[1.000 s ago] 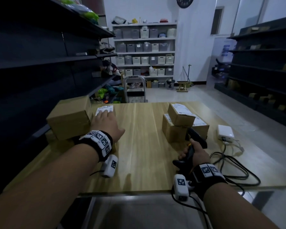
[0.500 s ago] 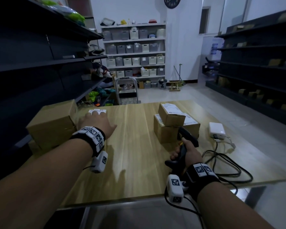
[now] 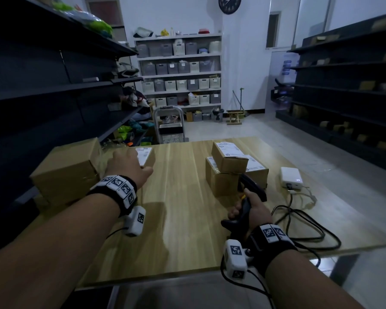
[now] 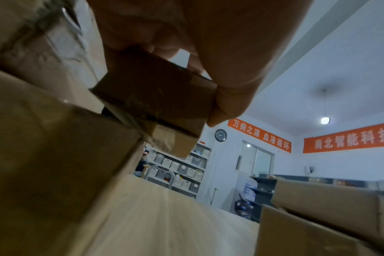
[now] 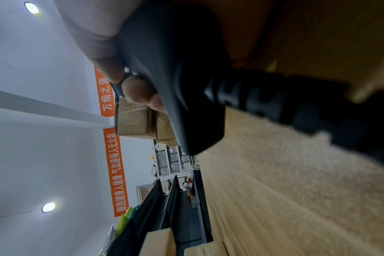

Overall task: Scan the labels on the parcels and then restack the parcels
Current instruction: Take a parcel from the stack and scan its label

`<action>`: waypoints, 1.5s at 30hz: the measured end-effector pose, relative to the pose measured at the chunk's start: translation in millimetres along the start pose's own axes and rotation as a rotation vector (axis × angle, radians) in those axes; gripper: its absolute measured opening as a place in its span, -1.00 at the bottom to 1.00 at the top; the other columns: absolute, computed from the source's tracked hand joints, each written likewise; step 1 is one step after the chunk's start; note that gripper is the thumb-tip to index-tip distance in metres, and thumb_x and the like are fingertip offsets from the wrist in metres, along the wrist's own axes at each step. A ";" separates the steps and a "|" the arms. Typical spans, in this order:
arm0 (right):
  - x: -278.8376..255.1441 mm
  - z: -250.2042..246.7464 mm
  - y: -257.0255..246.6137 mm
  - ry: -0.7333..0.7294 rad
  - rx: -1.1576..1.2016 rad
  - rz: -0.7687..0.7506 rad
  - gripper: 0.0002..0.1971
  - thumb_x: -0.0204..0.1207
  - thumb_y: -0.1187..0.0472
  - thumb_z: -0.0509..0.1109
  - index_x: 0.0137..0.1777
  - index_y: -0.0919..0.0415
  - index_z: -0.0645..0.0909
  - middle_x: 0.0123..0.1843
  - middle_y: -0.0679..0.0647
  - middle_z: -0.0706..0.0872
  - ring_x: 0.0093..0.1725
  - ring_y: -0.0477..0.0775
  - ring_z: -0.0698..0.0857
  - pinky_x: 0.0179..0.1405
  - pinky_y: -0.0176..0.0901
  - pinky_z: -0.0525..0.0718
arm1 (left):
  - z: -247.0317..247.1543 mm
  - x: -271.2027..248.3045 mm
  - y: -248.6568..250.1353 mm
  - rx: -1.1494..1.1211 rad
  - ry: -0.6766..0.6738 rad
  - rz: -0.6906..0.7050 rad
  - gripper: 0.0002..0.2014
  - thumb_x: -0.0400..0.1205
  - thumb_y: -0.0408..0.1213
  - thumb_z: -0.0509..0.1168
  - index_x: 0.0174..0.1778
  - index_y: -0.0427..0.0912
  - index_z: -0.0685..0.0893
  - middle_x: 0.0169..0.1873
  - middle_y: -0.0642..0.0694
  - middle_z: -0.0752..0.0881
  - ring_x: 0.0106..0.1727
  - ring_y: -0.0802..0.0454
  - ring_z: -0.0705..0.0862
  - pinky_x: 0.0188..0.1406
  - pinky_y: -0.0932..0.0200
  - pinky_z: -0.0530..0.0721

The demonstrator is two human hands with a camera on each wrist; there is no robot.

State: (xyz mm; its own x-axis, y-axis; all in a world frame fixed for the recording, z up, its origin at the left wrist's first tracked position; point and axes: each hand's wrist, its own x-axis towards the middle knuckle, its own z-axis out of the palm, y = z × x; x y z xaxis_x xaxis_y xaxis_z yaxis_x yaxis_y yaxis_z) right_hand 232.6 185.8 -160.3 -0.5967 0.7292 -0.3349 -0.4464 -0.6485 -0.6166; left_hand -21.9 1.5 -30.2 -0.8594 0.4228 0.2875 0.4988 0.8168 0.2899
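My left hand (image 3: 132,163) grips a small cardboard parcel (image 3: 146,156) with a white label on top, at the table's far left. The left wrist view shows the fingers and thumb (image 4: 226,104) wrapped round this parcel (image 4: 156,97), which sits tilted over a bigger box (image 4: 55,155). A large plain box (image 3: 69,168) stands just left of that hand. Right of centre, a small labelled parcel (image 3: 228,156) lies on a wider labelled parcel (image 3: 236,177). My right hand (image 3: 247,210) holds a black scanner (image 3: 251,188) by its handle, close in front of that stack.
A white adapter (image 3: 291,175) and looped black cables (image 3: 303,221) lie on the wooden table (image 3: 183,219) at the right. Dark shelving (image 3: 42,90) runs close along the left side, more shelving stands at the far right, and a step stool (image 3: 169,126) is beyond the table.
My view has shifted slightly. The left hand stays on the small labelled parcel, with its thumb now down the parcel's right side. The right hand and scanner have hardly moved.
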 end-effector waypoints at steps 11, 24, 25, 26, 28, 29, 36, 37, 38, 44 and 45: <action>4.8 0.2 -0.6 -0.026 -0.032 0.049 -0.55 0.72 -0.10 0.41 -0.05 0.36 0.69 -0.29 0.23 0.89 -0.02 0.29 0.83 0.22 0.30 0.68 | 58.9 -98.0 41.1 -0.429 -0.137 0.119 -0.29 0.55 0.12 0.59 0.61 0.06 0.57 0.55 -0.10 0.48 0.38 -0.11 0.60 0.43 -0.03 0.65; 24.0 -8.7 7.6 -0.156 -0.012 0.135 -0.26 0.66 -0.09 0.47 0.66 0.42 0.42 0.39 0.44 0.79 0.33 0.46 0.83 0.26 0.25 0.79 | 85.6 -110.5 40.3 -0.643 -0.386 0.011 0.24 0.38 0.62 0.46 0.87 -0.09 0.37 0.69 -0.11 0.59 0.59 -0.12 0.65 0.56 -0.01 0.60; 24.7 -8.7 7.4 -0.149 -0.007 0.127 -0.26 0.66 -0.09 0.48 0.66 0.41 0.42 0.38 0.44 0.80 0.34 0.45 0.82 0.32 0.27 0.77 | 84.6 -107.5 40.1 -0.700 -0.380 -0.049 0.11 0.53 0.55 0.40 0.85 -0.16 0.41 0.68 -0.15 0.63 0.58 -0.14 0.67 0.46 0.06 0.58; 25.5 -8.9 7.3 -0.144 -0.005 0.122 -0.27 0.67 -0.09 0.47 0.65 0.42 0.43 0.38 0.44 0.80 0.34 0.44 0.82 0.36 0.28 0.75 | 84.6 -103.7 38.9 -0.723 -0.387 -0.105 -0.04 0.67 0.43 0.38 0.81 -0.23 0.47 0.65 -0.19 0.68 0.53 -0.17 0.70 0.33 0.11 0.58; 26.8 -9.5 7.9 -0.137 -0.024 0.133 -0.27 0.67 -0.12 0.44 0.62 0.46 0.48 0.41 0.43 0.79 0.39 0.42 0.80 0.45 0.28 0.70 | 87.5 -97.5 34.7 -0.765 -0.433 -0.157 -0.36 0.77 0.15 0.45 0.57 -0.33 0.72 0.39 -0.25 0.86 0.22 -0.15 0.83 -0.03 0.16 0.65; 27.0 -9.3 8.4 -0.132 -0.041 0.140 -0.26 0.67 -0.14 0.43 0.60 0.47 0.50 0.42 0.43 0.78 0.42 0.41 0.78 0.47 0.27 0.68 | 89.5 -96.5 32.8 -0.799 -0.465 -0.156 -0.54 0.77 0.00 0.51 0.36 -0.34 0.85 0.16 -0.23 0.94 0.03 -0.09 0.88 -0.19 0.18 0.66; 29.2 -11.1 8.2 -0.170 -0.055 0.140 -0.22 0.65 -0.15 0.45 0.63 0.47 0.46 0.42 0.45 0.77 0.42 0.44 0.78 0.51 0.27 0.67 | 108.4 -95.1 26.9 -0.912 -0.570 -0.071 -0.88 0.63 -0.34 0.66 0.03 -0.10 0.90 -0.16 0.01 0.98 -0.23 0.22 0.93 -0.24 0.36 0.77; 28.9 -11.4 8.1 -0.175 -0.051 0.138 -0.21 0.64 -0.14 0.45 0.65 0.46 0.44 0.42 0.45 0.77 0.41 0.43 0.79 0.46 0.25 0.71 | 110.1 -94.6 26.5 -0.909 -0.572 -0.056 -0.78 0.60 -0.29 0.69 0.12 -0.08 0.88 -0.06 -0.01 0.98 -0.09 0.14 0.95 -0.09 0.24 0.81; 28.1 -11.6 8.2 -0.181 -0.049 0.135 -0.20 0.63 -0.14 0.47 0.66 0.45 0.43 0.42 0.45 0.77 0.40 0.42 0.79 0.39 0.23 0.74 | 111.3 -94.3 26.7 -0.903 -0.568 -0.048 -0.68 0.57 -0.24 0.72 0.20 -0.04 0.84 0.03 0.00 0.96 0.03 0.07 0.94 0.03 0.14 0.82; 24.1 -10.3 6.6 -0.198 -0.027 0.156 0.01 0.42 -0.15 0.58 0.75 0.41 0.34 0.45 0.42 0.76 0.41 0.41 0.79 0.30 0.22 0.80 | 120.3 -88.8 23.9 -1.134 -0.531 -0.116 -0.46 0.39 -0.21 0.72 0.27 -0.06 0.70 0.08 -0.23 0.94 0.05 -0.29 0.96 0.17 -0.35 0.92; 24.6 -10.2 6.6 -0.193 -0.040 0.162 -0.01 0.44 -0.16 0.56 0.75 0.42 0.36 0.45 0.42 0.76 0.40 0.40 0.80 0.22 0.19 0.85 | 123.5 -87.5 22.0 -1.203 -0.512 -0.151 -0.42 0.34 -0.23 0.70 0.29 -0.08 0.70 0.11 -0.28 0.94 0.07 -0.34 0.95 0.23 -0.47 0.89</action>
State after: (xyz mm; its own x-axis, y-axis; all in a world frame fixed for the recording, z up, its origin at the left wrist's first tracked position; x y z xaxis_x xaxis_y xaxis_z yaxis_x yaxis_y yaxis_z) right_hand 221.8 201.7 -179.9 -0.7763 0.5588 -0.2917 -0.3099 -0.7414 -0.5953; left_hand 50.5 30.9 -161.7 -0.7272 0.6761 -0.1184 -0.0465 0.1236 0.9912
